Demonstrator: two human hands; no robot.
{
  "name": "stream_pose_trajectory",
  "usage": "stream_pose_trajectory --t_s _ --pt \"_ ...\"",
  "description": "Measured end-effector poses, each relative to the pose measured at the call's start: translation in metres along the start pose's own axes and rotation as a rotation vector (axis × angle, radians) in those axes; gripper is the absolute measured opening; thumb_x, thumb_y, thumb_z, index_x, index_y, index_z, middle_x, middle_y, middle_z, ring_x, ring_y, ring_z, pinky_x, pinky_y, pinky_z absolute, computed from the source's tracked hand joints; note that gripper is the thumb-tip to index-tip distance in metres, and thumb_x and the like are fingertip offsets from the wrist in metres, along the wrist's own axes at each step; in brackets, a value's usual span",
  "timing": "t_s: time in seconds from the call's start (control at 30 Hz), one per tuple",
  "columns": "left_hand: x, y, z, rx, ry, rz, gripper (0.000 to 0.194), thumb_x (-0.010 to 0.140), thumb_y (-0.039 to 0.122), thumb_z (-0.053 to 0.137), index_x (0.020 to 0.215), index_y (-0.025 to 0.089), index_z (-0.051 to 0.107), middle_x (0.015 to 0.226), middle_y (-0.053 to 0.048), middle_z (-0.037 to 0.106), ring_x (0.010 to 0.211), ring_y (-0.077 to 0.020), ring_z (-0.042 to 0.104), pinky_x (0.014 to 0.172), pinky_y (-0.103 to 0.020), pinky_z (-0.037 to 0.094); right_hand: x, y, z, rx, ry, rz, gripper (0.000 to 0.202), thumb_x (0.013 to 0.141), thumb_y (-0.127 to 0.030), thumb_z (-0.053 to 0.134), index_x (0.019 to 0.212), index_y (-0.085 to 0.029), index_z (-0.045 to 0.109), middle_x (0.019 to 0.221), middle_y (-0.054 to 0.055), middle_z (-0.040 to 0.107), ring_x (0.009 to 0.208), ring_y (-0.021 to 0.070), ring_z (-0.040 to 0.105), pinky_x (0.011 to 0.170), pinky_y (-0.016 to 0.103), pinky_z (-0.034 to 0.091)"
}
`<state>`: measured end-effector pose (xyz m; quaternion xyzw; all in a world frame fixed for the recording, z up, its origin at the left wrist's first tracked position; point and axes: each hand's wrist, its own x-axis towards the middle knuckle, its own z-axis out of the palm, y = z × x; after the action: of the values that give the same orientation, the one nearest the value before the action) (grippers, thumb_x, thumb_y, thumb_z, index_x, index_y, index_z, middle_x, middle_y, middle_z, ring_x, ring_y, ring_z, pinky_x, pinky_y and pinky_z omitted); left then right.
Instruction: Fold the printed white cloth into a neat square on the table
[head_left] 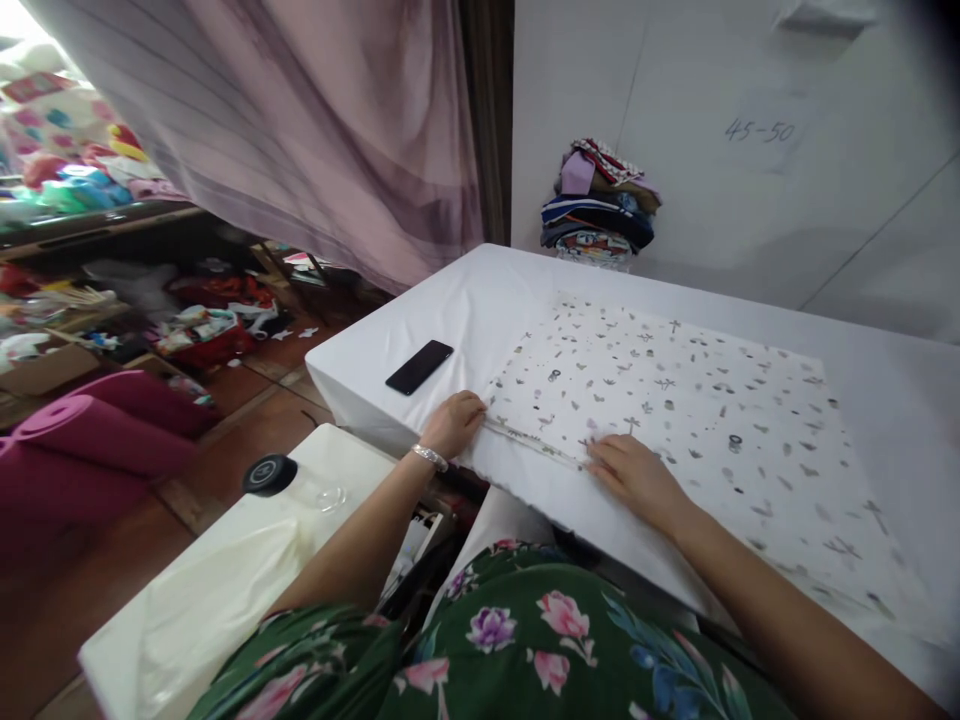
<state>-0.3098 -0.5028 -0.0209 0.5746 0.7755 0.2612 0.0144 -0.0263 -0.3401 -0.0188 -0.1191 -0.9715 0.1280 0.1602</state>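
The patterned cloth (pixel 697 400) lies spread on the white-covered worktop (pixel 480 300), with a narrow fold (pixel 536 440) along the cloth's near edge. At the cloth's near left corner is the left hand (pixel 454 422), a silver bracelet (pixel 430 457) on its wrist, the grip pinching the edge. Farther right along the cloth's near edge, the right hand (pixel 637 475) has its grip pinching the fold. Left of the cloth lies a black phone (pixel 420 367); beyond the cloth's far edge stands a stack of folded textiles (pixel 600 205).
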Motion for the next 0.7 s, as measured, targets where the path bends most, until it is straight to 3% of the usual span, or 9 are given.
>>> stream_pose_trajectory --t_s 0.23,0.4,0.7 --pt "-0.004 -0.009 -0.001 -0.131 0.037 -0.011 0.016 0.082 0.023 0.048 0.088 0.018 0.062 0.097 -0.004 0.060 0.083 -0.0143 0.058 0.079 -0.029 0.048 0.009 -0.007 0.016 -0.012 0.054 0.001 0.025 0.091 -0.026 0.040 0.099 -0.021 0.063 0.089 0.007 0.062 0.084 0.0203 0.057 0.072 0.034 0.049" --pt "-0.007 -0.012 0.003 -0.066 0.012 0.074 0.022 0.079 0.024 0.055 0.100 0.022 0.063 0.108 -0.004 0.059 0.096 -0.0177 0.057 0.085 -0.031 0.046 0.003 -0.011 0.020 -0.028 0.110 -0.039 0.027 0.089 -0.029 0.046 0.109 -0.018 0.059 0.102 0.010 0.060 0.093 0.0224 0.055 0.078 0.036 0.047" --pt "0.000 -0.005 0.002 -0.032 0.008 0.045 0.015 0.084 0.025 0.049 0.090 0.021 0.063 0.103 -0.004 0.060 0.093 -0.0168 0.058 0.086 -0.032 0.046 0.007 -0.013 0.024 -0.082 0.101 -0.022 0.023 0.090 -0.022 0.043 0.100 -0.016 0.063 0.093 0.009 0.062 0.084 0.0198 0.055 0.073 0.033 0.047"
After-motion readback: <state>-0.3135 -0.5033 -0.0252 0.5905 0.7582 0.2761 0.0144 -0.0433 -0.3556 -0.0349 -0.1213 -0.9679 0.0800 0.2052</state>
